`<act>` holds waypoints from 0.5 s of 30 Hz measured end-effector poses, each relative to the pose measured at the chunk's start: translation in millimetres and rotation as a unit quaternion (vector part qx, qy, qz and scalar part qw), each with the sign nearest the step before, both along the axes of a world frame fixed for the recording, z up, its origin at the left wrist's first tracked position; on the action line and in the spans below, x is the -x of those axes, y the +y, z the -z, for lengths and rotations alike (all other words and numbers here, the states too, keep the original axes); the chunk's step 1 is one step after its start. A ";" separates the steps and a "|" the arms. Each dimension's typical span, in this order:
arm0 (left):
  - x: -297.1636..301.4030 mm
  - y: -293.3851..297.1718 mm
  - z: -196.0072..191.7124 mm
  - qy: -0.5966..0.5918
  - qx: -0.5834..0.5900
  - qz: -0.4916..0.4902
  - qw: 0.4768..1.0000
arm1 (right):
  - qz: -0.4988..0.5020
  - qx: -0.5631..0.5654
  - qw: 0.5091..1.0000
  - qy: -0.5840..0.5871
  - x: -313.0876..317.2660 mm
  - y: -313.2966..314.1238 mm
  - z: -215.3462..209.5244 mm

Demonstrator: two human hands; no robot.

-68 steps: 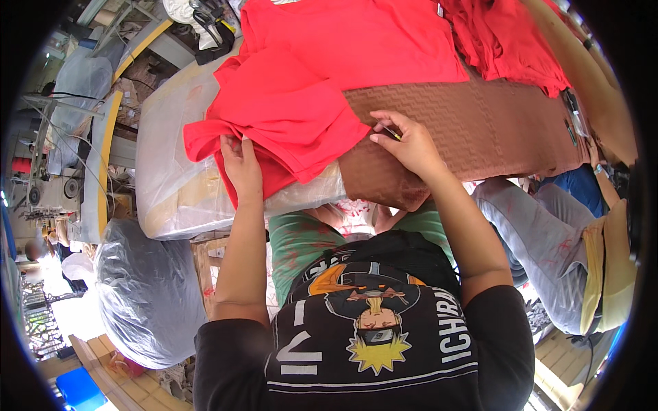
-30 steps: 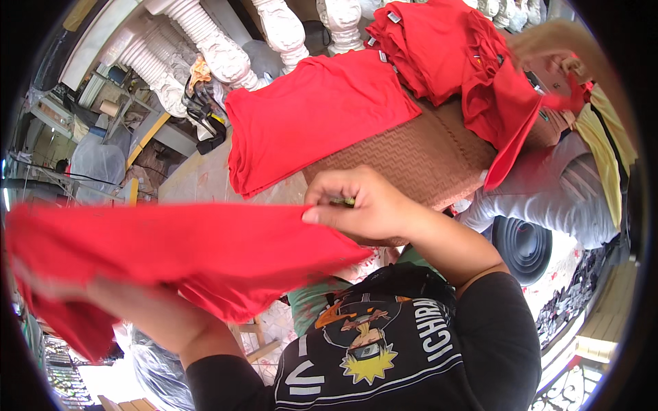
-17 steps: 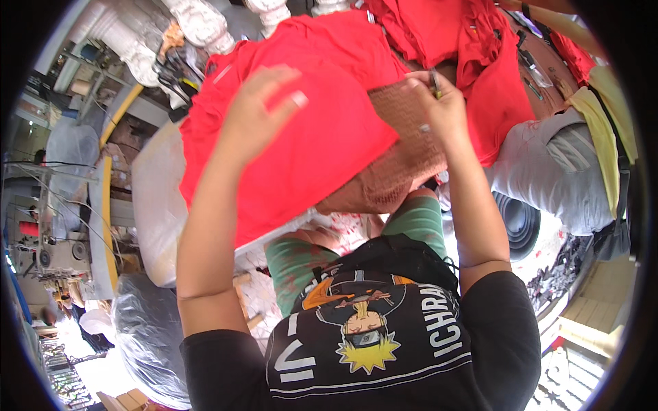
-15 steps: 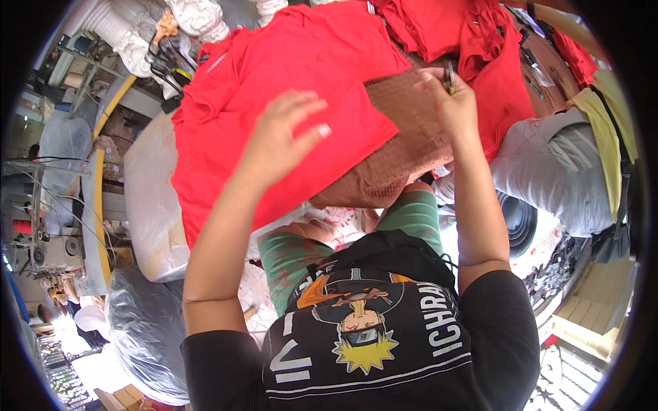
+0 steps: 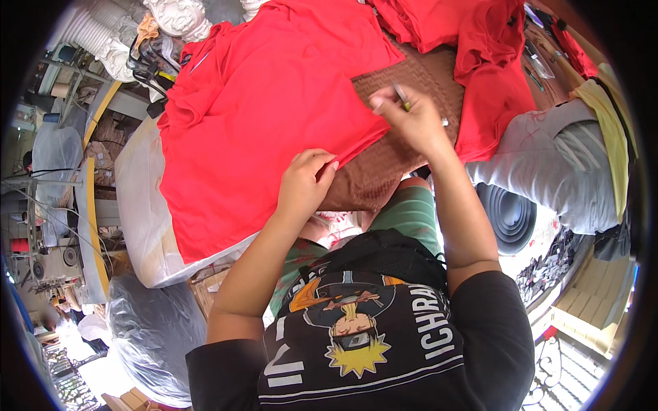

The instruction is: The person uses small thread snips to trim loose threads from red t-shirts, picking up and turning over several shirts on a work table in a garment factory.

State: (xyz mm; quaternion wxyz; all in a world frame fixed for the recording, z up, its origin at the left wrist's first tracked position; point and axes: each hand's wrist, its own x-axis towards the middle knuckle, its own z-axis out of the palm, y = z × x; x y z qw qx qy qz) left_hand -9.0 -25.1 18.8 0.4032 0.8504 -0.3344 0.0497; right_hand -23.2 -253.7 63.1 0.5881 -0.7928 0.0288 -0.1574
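A red shirt (image 5: pixel 253 130) lies spread over a table covered with brown textured cloth (image 5: pixel 363 179). At the shirt's near edge, my left hand (image 5: pixel 305 181) has its fingers closed, pinching the hem between thumb and fingertips. My right hand (image 5: pixel 417 125) is curled around small thread snips (image 5: pixel 404 101), which show a metal tip and a yellow-green part. It hovers over the brown cloth, just right of the shirt's corner. The rest of the snips is hidden in my palm.
More red garments (image 5: pixel 486 75) are heaped at the far right. Beside them a person in grey trousers (image 5: pixel 555 164) stands close to the table. A plastic-wrapped block (image 5: pixel 140 205) borders the table's left side. Beyond the shirt are white ornate pieces (image 5: pixel 179 19).
My left hand has come down and nearer, from open above the shirt to closed on its hem. My right hand has moved left and nearer with the snips.
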 end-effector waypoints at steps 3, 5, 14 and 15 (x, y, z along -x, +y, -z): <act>-2.4 -1.3 -0.2 0.038 0.043 -0.033 0.998 | -0.079 0.171 0.982 -0.022 4.4 17.7 0.3; -0.5 -1.7 -8.2 0.111 0.087 -0.092 0.986 | -0.073 0.268 0.958 -0.067 2.5 26.8 11.0; -35.1 64.2 -15.3 -0.007 0.256 -0.255 0.932 | 0.053 0.220 0.969 -0.098 -5.4 51.9 21.6; -36.7 73.2 -2.8 0.004 0.247 -0.273 0.930 | 0.041 0.220 0.970 -0.097 -7.4 56.3 26.9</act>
